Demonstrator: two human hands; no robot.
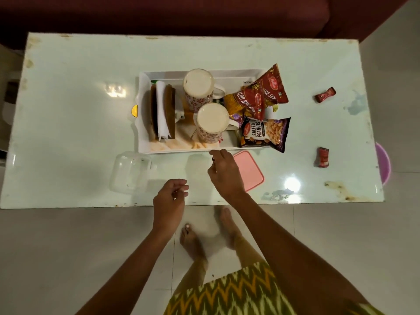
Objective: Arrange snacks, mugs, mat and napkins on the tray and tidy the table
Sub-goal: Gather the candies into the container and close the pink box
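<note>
Since the tray (181, 151) looks full, tidying is left — right hand (225, 171) pinches a dark speck (213, 159); left hand (169, 201) grip slack, empty; wrappers (325, 94) at frame right likely next.

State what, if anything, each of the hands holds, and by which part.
Left hand: nothing. Right hand seems to pinch a tiny dark thing, too small to identify.

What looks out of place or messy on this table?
The far red wrapper and near red wrapper lie loose at the right, away from the tray. The salted peanuts packet overhangs the tray's corner. A pink lid lies apart from the clear container. The table shows stains.
</note>
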